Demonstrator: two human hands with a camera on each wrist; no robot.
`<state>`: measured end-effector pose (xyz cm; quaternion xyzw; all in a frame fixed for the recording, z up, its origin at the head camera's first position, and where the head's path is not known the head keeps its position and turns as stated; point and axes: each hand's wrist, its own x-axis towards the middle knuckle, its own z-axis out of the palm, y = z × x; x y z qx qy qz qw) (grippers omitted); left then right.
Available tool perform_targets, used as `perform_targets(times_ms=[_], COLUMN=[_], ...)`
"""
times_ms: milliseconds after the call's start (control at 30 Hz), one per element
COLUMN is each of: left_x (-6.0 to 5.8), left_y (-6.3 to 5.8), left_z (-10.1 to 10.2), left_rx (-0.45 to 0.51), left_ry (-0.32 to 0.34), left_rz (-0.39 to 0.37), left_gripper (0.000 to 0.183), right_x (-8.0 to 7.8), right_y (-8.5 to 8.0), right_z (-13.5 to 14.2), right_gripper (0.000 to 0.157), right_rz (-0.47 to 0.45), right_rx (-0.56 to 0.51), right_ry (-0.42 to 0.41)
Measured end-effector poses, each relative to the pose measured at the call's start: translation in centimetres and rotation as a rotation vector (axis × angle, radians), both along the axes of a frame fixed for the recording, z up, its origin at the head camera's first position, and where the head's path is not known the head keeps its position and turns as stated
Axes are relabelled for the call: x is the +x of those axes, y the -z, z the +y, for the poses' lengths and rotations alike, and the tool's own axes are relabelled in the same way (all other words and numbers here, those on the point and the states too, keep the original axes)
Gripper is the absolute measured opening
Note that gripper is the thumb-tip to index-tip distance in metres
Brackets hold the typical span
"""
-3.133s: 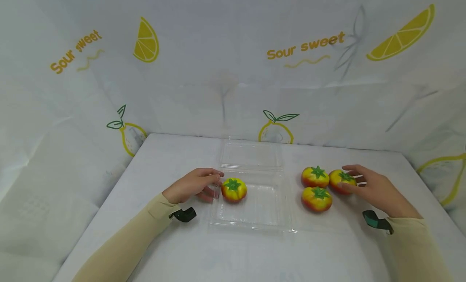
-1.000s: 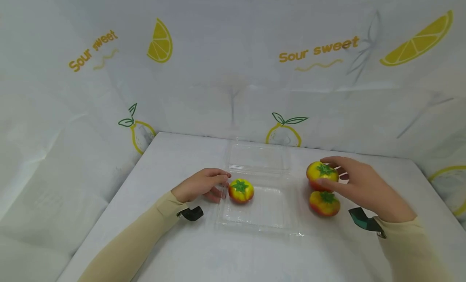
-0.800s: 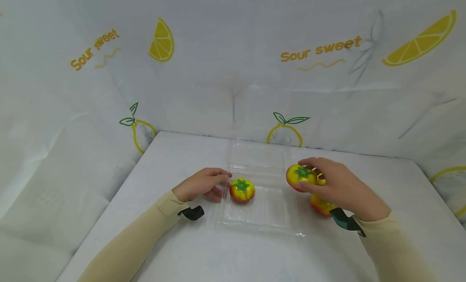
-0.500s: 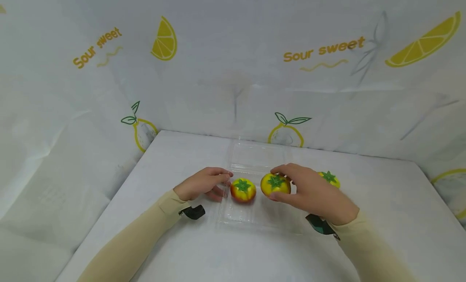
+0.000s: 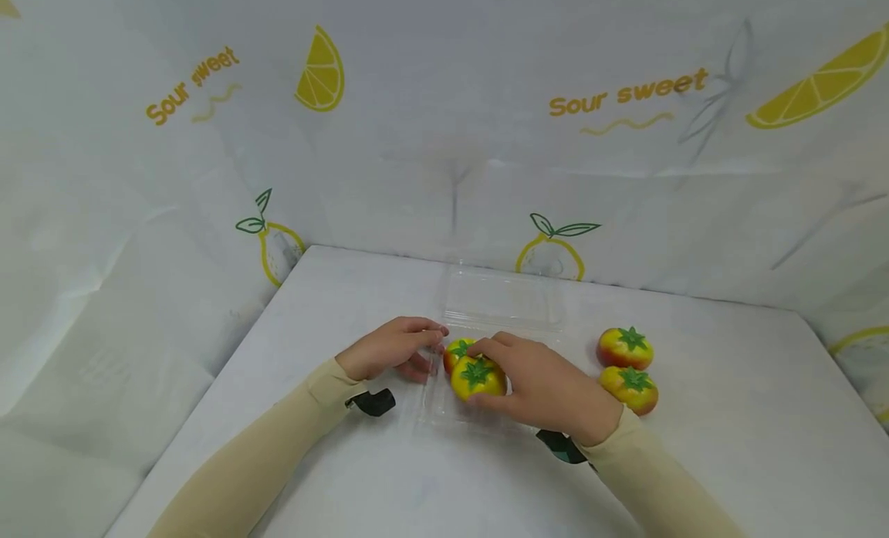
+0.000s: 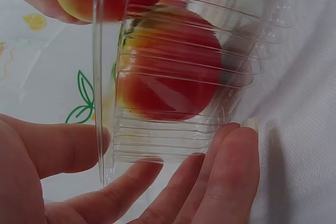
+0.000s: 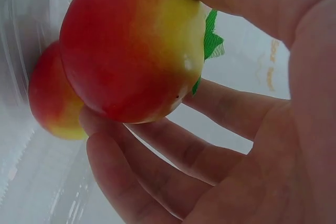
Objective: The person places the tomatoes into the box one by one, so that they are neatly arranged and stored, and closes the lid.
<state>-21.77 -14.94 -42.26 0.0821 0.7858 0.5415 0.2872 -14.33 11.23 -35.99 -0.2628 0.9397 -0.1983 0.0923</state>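
My right hand grips a red-and-yellow artificial tomato with a green star-shaped top, held over the clear plastic container. The right wrist view shows thumb and fingers around this tomato. Another tomato sits inside the container at its left side, partly hidden behind the held one. At the container's left wall, my left hand holds its edge. In the left wrist view the thumb is at the rim and the other fingers lie against the ribbed wall.
Two more tomatoes, a rear one and a front one, rest on the white table right of the container. The container's hinged lid lies folded back behind it. A lemon-printed cloth hangs behind the table.
My right hand has taken the rightmost tomato from the group of three and carried it left over the container. The left hand has stayed at the container's left edge.
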Motion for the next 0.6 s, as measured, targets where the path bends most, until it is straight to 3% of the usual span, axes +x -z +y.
perform_targets(times_ms=[367, 600], left_x=[0.0, 0.0], left_y=[-0.2, -0.1], left_z=[0.0, -0.1], left_rx=[0.006, -0.014], left_ry=[0.005, 0.003], left_rz=[0.006, 0.015], left_gripper=[0.042, 0.042], right_x=[0.3, 0.3], right_y=[1.5, 2.3], right_z=[-1.3, -1.9], right_gripper=[0.058, 0.056], right_rz=[0.011, 0.018], right_rx=[-0.038, 0.005], right_ry=[-0.055, -0.048])
